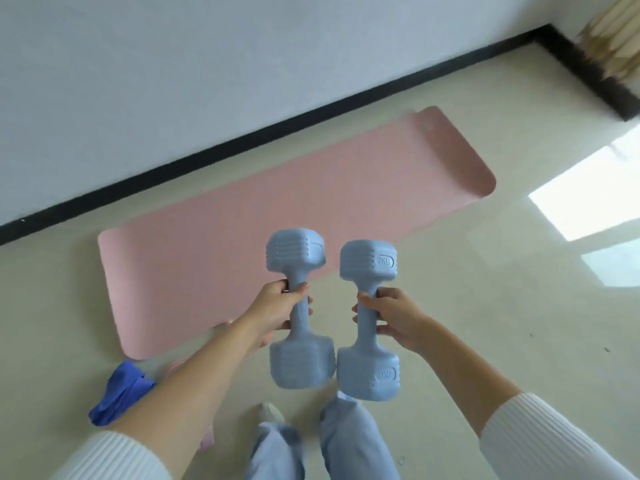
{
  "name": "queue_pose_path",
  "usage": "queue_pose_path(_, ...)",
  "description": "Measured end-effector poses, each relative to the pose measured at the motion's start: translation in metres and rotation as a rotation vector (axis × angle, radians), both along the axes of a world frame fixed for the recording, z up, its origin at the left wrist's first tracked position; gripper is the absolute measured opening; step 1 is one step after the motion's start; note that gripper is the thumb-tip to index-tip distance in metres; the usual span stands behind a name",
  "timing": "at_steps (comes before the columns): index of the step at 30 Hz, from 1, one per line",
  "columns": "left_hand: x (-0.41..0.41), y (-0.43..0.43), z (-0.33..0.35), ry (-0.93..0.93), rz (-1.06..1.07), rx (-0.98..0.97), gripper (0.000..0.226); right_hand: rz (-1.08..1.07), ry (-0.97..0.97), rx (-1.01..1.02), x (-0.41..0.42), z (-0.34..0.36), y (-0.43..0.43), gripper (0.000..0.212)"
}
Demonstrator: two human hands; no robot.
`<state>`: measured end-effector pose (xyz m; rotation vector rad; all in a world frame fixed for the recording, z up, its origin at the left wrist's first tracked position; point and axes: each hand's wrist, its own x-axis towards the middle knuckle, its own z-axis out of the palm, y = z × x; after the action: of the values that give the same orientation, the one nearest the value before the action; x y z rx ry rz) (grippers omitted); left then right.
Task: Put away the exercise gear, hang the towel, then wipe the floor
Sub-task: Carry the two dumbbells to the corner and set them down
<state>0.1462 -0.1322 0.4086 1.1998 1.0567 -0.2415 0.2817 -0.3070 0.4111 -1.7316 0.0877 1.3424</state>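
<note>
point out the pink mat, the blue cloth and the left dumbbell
pink mat (277, 202): head view, middle of its flat surface
blue cloth (117, 393): head view, centre of the crumpled fabric
left dumbbell (294, 252): head view, on its upper weight head

The one camera sat on the person's head. It looked forward and down, out over both arms. The left hand (277, 306) and the right hand (394, 317) were close to it, near the middle. The person's own legs (346, 441) showed at the bottom edge. The floor (485, 289) and the pink mat (242, 230) lay farther off. The wall (207, 81) ran slanted across the top.
</note>
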Motion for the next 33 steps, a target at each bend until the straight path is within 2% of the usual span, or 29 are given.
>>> queue_pose_path(6,0.124,-0.083,0.075,-0.058,-0.241,0.036,0.022,-0.158,-0.035,0.044,0.085,0.067,-0.106,0.011)
queue_pose_path(17,0.392,-0.252,0.126,-0.108,-0.495,0.092,0.026,-0.463,-0.143,0.042,0.313,0.121,-0.287,0.01)
queue_pose_path(23,0.544,-0.306,0.15,-0.179,-0.589,0.144,0.029,-0.579,-0.205,0.084,0.449,0.141,-0.339,0.01)
queue_pose_path(28,0.69,-0.333,0.142,-0.202,-0.642,0.159,0.025,-0.625,-0.224,0.101,0.589,0.132,-0.367,0.01)
queue_pose_path(33,0.847,-0.357,0.131,-0.143,-0.656,0.123,0.027,-0.658,-0.197,0.069,0.733,0.117,-0.397,0.016)
